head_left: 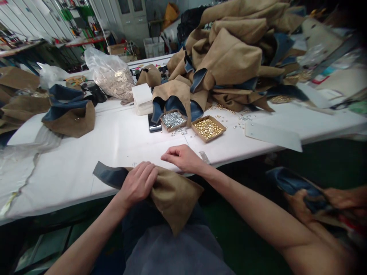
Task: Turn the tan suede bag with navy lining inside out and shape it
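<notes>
A brown fabric piece (176, 194) with a dark blue underside hangs over the table's front edge. My left hand (139, 182) is closed on it near its blue end. Just above its right part, my right hand (183, 157) is pinched over the table; whatever its fingertips hold is too small to make out. Beyond my hands stand a small box of silver metal pieces (173, 119) and a box of gold metal pieces (208, 128), with loose pieces scattered around both.
Brown and blue fabric pieces (229, 57) are heaped at the back right, others (70, 118) lie left. A plastic bag (110, 74), white stack (142, 98), phone (155, 125) and white board (272, 136) rest on the table (114, 149). Another person's hands (301, 206) hold fabric at right.
</notes>
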Demonstrator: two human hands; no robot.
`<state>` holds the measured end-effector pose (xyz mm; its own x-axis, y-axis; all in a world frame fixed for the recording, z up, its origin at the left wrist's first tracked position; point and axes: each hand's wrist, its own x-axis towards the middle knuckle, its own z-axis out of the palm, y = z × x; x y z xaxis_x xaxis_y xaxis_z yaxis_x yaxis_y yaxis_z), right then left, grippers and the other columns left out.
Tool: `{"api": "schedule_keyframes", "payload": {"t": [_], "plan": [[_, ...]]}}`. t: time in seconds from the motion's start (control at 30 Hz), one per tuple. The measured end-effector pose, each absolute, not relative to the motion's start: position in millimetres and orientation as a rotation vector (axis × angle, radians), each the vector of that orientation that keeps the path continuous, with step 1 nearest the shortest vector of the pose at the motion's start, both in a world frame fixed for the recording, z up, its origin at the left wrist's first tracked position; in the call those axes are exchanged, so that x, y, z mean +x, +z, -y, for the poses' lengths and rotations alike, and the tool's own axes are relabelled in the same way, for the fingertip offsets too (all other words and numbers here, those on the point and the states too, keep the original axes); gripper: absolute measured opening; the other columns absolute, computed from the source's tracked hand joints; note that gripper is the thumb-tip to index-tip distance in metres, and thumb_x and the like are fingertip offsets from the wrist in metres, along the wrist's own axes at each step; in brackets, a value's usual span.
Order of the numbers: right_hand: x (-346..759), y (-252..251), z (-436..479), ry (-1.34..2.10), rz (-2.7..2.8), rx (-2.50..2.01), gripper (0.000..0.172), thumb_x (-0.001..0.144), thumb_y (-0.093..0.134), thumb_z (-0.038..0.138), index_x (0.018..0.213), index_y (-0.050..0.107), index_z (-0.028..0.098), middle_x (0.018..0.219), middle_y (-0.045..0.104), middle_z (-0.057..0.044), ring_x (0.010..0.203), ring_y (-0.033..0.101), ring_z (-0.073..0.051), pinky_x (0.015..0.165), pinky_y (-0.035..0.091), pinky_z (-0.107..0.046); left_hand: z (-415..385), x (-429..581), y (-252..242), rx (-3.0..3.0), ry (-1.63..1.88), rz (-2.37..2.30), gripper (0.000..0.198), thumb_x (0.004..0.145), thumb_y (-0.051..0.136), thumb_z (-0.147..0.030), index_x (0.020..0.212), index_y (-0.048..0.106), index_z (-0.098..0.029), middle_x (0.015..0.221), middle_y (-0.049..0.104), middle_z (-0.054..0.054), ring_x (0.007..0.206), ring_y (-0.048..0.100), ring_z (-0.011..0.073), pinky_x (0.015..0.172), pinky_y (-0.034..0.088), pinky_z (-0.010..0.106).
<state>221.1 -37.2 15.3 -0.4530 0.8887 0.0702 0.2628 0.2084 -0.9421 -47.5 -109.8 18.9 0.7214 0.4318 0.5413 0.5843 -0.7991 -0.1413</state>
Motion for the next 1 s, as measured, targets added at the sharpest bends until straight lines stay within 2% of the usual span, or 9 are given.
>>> {"api": "schedule_keyframes", "payload": {"t": [0.2, 0.37, 0.5, 0.6, 0.73, 1.0], "plan": [[201, 8, 49, 1.399, 1.841, -1.019, 0.036, 0.106, 0.077, 0.048, 0.091, 0.086, 0.017, 0.084, 0.078, -0.001, 0.081, 0.064, -0.016, 0.072, 0.044, -0.028, 109, -49, 13, -2.576, -0.694, 0.905, 0.034, 0.113, 0.053, -0.010, 0.146, 0.063, -0.010, 0.130, 0.079, 0.023, 0.121, 0.076, 0.0346, 0.104, 0.068, 0.053], [208, 3, 50, 1.524, 1.865, -0.996, 0.040, 0.108, 0.072, 0.048, 0.092, 0.086, 0.015, 0.081, 0.075, -0.001, 0.076, 0.059, -0.015, 0.069, 0.042, -0.028, 108, -48, 6, -2.529, -0.677, 0.945, 0.029, 0.112, 0.055, -0.009, 0.140, 0.064, -0.011, 0.125, 0.079, 0.022, 0.115, 0.076, 0.0337, 0.098, 0.068, 0.050], [213, 3, 51, 1.642, 1.799, -0.977, 0.035, 0.106, 0.074, 0.047, 0.107, 0.090, 0.015, 0.099, 0.085, -0.005, 0.085, 0.069, -0.019, 0.076, 0.050, -0.028, 105, -46, -2, -2.533, -0.669, 0.941, 0.026, 0.110, 0.058, -0.008, 0.135, 0.065, -0.010, 0.120, 0.079, 0.021, 0.111, 0.075, 0.0337, 0.097, 0.066, 0.051], [214, 3, 46, 1.572, 1.879, -0.946, 0.031, 0.106, 0.073, 0.041, 0.112, 0.091, 0.017, 0.107, 0.087, -0.006, 0.094, 0.075, -0.021, 0.084, 0.054, -0.029, 103, -45, -5, -2.550, -0.657, 0.927, 0.025, 0.110, 0.059, -0.007, 0.133, 0.065, -0.011, 0.118, 0.079, 0.019, 0.111, 0.074, 0.0329, 0.098, 0.065, 0.051], [207, 0, 37, 1.355, 1.929, -1.043, 0.029, 0.107, 0.073, 0.040, 0.109, 0.092, 0.018, 0.099, 0.087, -0.005, 0.092, 0.075, -0.022, 0.081, 0.053, -0.029, 100, -41, -4, -2.564, -0.676, 0.901, 0.020, 0.111, 0.057, -0.007, 0.129, 0.065, -0.012, 0.114, 0.078, 0.017, 0.107, 0.072, 0.0314, 0.094, 0.065, 0.049], [199, -9, 33, 1.440, 1.995, -0.880, 0.032, 0.111, 0.068, 0.041, 0.117, 0.092, 0.020, 0.109, 0.088, -0.003, 0.098, 0.080, -0.023, 0.086, 0.056, -0.030, 101, -38, 0, -2.578, -0.657, 0.913, 0.013, 0.111, 0.057, -0.008, 0.121, 0.063, -0.015, 0.102, 0.075, 0.014, 0.095, 0.067, 0.0294, 0.084, 0.062, 0.046]]}}
